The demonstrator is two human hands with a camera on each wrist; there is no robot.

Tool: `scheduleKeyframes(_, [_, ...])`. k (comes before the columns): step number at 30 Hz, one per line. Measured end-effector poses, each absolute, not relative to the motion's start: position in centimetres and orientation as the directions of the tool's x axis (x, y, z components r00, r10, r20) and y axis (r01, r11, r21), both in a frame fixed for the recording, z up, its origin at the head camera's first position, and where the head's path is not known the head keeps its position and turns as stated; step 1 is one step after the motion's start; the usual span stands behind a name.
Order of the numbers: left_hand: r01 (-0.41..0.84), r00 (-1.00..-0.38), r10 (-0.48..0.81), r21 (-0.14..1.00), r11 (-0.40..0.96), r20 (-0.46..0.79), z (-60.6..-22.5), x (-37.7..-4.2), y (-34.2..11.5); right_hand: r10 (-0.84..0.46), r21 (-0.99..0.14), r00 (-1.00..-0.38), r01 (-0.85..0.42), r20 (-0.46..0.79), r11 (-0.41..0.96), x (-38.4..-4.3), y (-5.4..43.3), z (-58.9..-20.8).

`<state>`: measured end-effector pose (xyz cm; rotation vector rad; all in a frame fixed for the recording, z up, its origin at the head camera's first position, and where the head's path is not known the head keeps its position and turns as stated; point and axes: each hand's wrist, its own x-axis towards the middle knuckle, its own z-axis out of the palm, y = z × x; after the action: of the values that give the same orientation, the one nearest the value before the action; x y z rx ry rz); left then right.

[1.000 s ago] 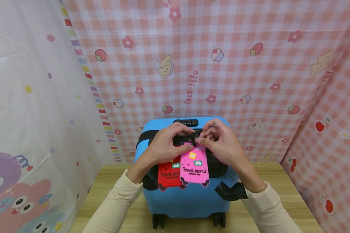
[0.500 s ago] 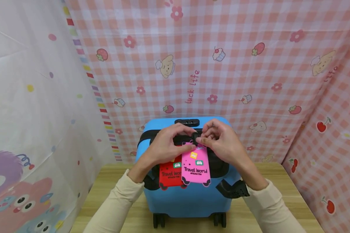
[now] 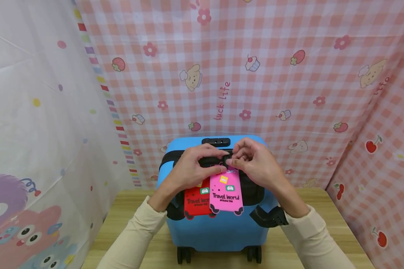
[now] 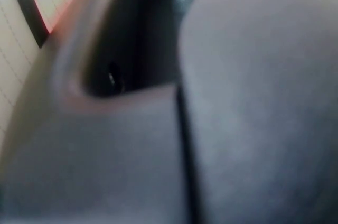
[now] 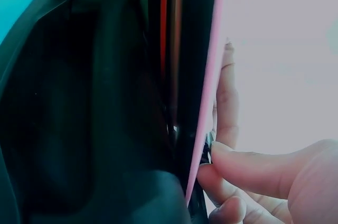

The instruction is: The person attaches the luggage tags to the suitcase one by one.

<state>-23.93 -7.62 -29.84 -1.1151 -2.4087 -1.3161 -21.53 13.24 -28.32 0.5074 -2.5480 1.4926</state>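
Observation:
A pink luggage tag point(image 3: 226, 196) hangs at the front of an upright blue suitcase point(image 3: 219, 233), overlapping a red luggage tag point(image 3: 196, 198) to its left. My left hand point(image 3: 190, 168) holds the pink tag's top, its thumb against the upper edge and its fingers arched over toward the black strap point(image 3: 226, 160). Opposite it, my right hand point(image 3: 259, 166) pinches that strap between thumb and index finger. In the right wrist view the pink tag point(image 5: 209, 76) appears edge-on, with pinching fingers point(image 5: 248, 168) at its lower end. Fingertips partly hide the strap's fastening.
A black combination lock point(image 3: 216, 142) sits on the suitcase behind both hands. The suitcase's wheels point(image 3: 184, 255) rest on a wooden tabletop point(image 3: 131, 228). A pink checked curtain point(image 3: 175, 86) hangs close behind. Blurred dark suitcase parts point(image 4: 116, 160) fill the left wrist view.
The head view has shifted slightly. Both hands stay at the pink tag's top, with small fingertip movements at the strap; the dark strap piece between them shows less now.

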Motion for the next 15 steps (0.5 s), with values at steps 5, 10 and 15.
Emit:
scheduleKeyframes(5, [0.676, -0.708, 0.520, 0.672, 0.302, 0.478, -29.90, -23.87, -7.68, -0.216, -0.821, -0.937, -0.344, 0.273, 0.456, -21.59, 13.21, -28.25])
scheduleKeyframes(10, [0.661, -0.716, 0.512, 0.697, 0.277, 0.475, -29.88, -23.82, -7.70, -0.214, -0.813, -0.944, -0.325, 0.251, 0.483, -21.64, 13.19, -28.12])
scheduleKeyframes(15, [0.658, -0.718, 0.509, 0.701, 0.274, 0.475, -29.86, -23.77, -7.72, -0.222, -0.814, -0.945, -0.321, 0.241, 0.485, -21.68, 13.27, -28.07])
